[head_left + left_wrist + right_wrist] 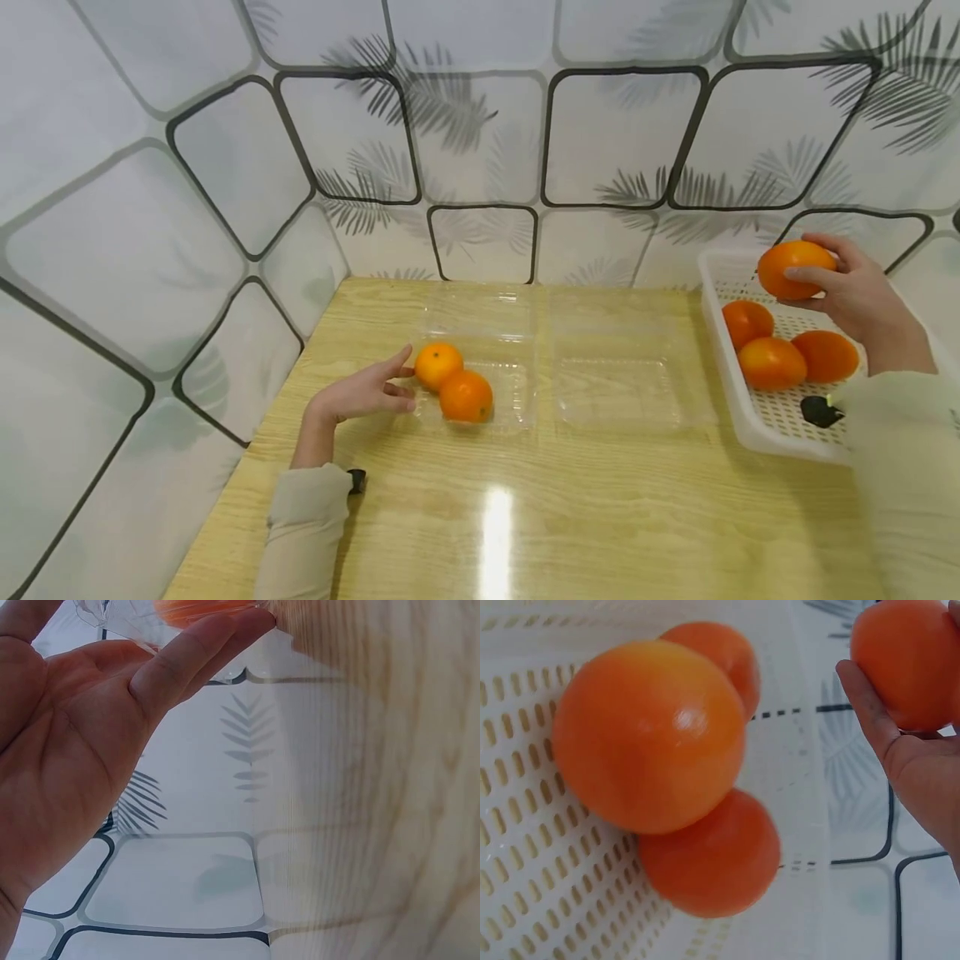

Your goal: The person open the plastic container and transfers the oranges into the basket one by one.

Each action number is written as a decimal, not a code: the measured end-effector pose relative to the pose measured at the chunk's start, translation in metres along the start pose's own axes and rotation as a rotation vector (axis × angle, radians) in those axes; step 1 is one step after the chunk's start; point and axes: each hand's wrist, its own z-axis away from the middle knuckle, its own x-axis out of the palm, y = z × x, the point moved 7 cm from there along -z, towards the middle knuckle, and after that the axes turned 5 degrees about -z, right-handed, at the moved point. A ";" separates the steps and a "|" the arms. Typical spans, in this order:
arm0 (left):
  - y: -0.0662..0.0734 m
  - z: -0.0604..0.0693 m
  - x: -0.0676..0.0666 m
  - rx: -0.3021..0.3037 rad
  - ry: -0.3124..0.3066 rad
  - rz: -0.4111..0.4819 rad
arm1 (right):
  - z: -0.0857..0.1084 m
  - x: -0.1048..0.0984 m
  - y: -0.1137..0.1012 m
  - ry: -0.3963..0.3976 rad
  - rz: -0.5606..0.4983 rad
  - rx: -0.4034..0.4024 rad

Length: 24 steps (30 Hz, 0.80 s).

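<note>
My right hand (862, 292) holds an orange (795, 269) above the back of a white perforated basket (757, 429). In the right wrist view the held orange (907, 664) sits at the upper right, with the fingers along its side. Several more oranges (772, 364) lie together in the basket. My left hand (360, 392) is at the left edge of a clear plastic box (513, 392), fingers loosely extended. Two oranges (467, 397) lie in the left part of that box. In the left wrist view the fingertips (244, 630) reach the clear plastic.
Another clear plastic box (622, 396) with its lid raised stands between the first box and the basket. Patterned sheeting (487, 133) rises behind and to the left of the wooden table (600, 508).
</note>
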 end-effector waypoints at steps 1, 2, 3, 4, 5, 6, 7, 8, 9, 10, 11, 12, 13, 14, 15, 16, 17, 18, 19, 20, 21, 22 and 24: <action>-0.001 0.000 0.000 -0.002 0.001 -0.001 | 0.000 -0.003 0.005 0.011 -0.030 0.016; -0.001 0.000 0.000 -0.004 0.002 -0.003 | -0.001 -0.007 0.009 0.024 -0.019 0.032; -0.002 0.000 0.000 -0.006 0.003 -0.004 | -0.002 -0.010 0.013 0.035 -0.024 0.049; -0.002 0.000 0.000 -0.009 0.005 -0.004 | -0.002 -0.013 0.018 0.046 -0.024 0.067; -0.003 0.000 0.000 -0.011 0.007 -0.002 | -0.002 -0.016 0.023 0.056 -0.024 0.085; -0.003 -0.001 0.000 -0.010 0.006 0.001 | -0.002 -0.019 0.027 0.068 0.008 0.102; -0.003 -0.001 0.000 -0.011 0.006 0.006 | -0.002 -0.022 0.031 0.076 0.041 0.118; -0.003 -0.001 0.000 -0.011 0.004 0.010 | -0.001 -0.025 0.036 0.081 0.084 0.131; -0.003 -0.002 0.000 -0.012 0.003 0.016 | -0.001 -0.027 0.039 0.082 0.120 0.141; -0.003 -0.003 0.001 -0.012 0.001 0.017 | 0.000 -0.030 0.043 0.080 0.164 0.150; -0.002 -0.003 0.001 -0.012 -0.001 0.016 | 0.001 -0.032 0.046 0.076 0.199 0.154; -0.002 -0.003 0.001 -0.012 -0.003 0.016 | 0.002 -0.033 0.048 0.069 0.239 0.156; -0.001 -0.004 0.001 -0.011 -0.003 0.013 | 0.002 -0.034 0.049 0.061 0.257 0.148; 0.000 -0.004 0.001 -0.013 -0.001 0.014 | 0.001 -0.034 0.050 0.057 0.275 0.140; 0.000 -0.004 0.001 -0.015 0.001 0.013 | 0.001 -0.034 0.051 0.051 0.281 0.133; 0.000 -0.004 0.001 -0.016 0.001 0.013 | 0.000 -0.033 0.051 0.047 0.295 0.126; 0.000 -0.004 0.001 -0.014 0.001 0.015 | 0.000 -0.033 0.051 0.046 0.310 0.120; 0.000 -0.004 0.001 -0.017 0.002 0.017 | -0.001 -0.032 0.051 0.043 0.329 0.115; 0.000 -0.004 0.001 -0.019 0.003 0.019 | -0.002 -0.031 0.051 0.043 0.353 0.109; -0.001 -0.004 0.001 -0.023 0.004 0.022 | -0.002 -0.030 0.050 0.040 0.376 0.107; -0.002 -0.004 0.001 -0.022 0.003 0.021 | -0.002 -0.029 0.050 0.037 0.402 0.105; -0.003 -0.004 0.001 -0.021 0.001 0.020 | -0.002 -0.027 0.050 0.034 0.435 0.104; -0.004 -0.004 0.001 -0.020 0.001 0.017 | -0.002 -0.026 0.050 0.029 0.481 0.093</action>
